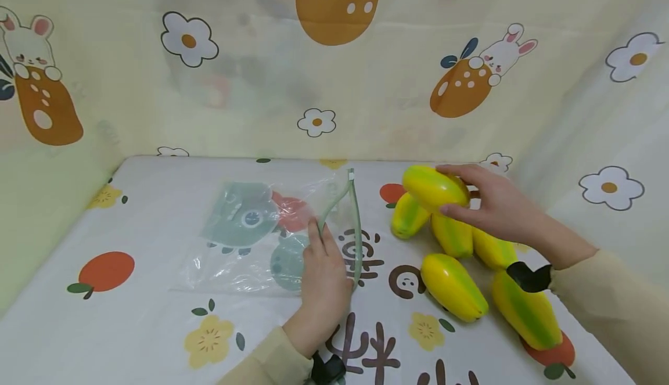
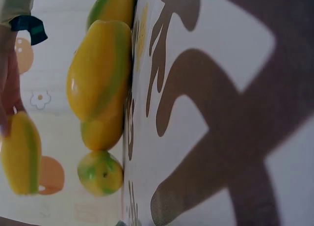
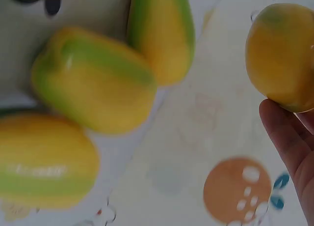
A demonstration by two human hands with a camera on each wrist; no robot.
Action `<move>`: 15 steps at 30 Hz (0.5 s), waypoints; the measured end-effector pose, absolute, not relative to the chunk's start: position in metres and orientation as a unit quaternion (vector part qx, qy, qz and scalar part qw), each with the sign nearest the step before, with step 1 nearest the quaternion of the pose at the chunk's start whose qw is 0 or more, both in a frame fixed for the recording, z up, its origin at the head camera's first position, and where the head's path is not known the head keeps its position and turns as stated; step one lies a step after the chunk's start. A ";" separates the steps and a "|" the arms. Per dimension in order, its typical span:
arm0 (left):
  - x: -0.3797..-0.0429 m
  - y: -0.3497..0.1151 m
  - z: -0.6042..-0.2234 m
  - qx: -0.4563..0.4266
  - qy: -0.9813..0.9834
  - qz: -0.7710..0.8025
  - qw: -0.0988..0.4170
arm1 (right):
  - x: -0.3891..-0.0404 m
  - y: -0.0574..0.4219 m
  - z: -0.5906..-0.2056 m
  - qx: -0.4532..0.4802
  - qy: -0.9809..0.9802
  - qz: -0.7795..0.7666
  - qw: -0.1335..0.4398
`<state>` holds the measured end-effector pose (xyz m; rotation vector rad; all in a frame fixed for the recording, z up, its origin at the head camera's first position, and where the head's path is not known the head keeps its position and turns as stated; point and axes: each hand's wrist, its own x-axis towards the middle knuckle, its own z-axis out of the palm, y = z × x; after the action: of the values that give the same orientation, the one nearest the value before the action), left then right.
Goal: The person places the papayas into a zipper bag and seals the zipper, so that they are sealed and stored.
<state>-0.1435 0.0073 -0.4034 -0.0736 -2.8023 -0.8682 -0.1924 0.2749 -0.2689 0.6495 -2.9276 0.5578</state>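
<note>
My right hand [image 1: 488, 199] holds a yellow-green papaya [image 1: 431, 186] above the other papayas, thumb on the near side and fingers on the far side. The same papaya [image 3: 282, 56] shows at the right edge of the right wrist view. A clear zip bag [image 1: 235, 269] with a green zip edge lies flat on the left. At its mouth my left hand [image 1: 326, 269] pinches the upper edge, drawing it leftward so the opening gapes; the thumb is hidden. The left wrist view shows the raised papaya [image 2: 22, 155] but not the left hand.
Several papayas lie on the right of the table, among them one in front [image 1: 453, 287] and one nearest the right sleeve [image 1: 525, 312]. The patterned cloth [image 1: 157, 327] covers the table, and a printed curtain [image 1: 251, 100] rises behind it.
</note>
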 end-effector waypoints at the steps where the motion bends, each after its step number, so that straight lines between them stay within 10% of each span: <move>1: -0.143 0.008 -0.403 -0.025 -0.950 -0.294 0.103 | -0.193 0.266 -0.270 0.223 -0.957 0.182 0.039; 15: -0.144 0.006 -0.407 -0.043 -0.954 -0.260 0.146 | -0.207 0.165 -0.320 0.302 -0.938 0.156 -0.066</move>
<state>-0.1440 0.0060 -0.4065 -0.1240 -2.7460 -0.7487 -0.2069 0.1649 -0.3202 0.9904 -3.0783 0.5102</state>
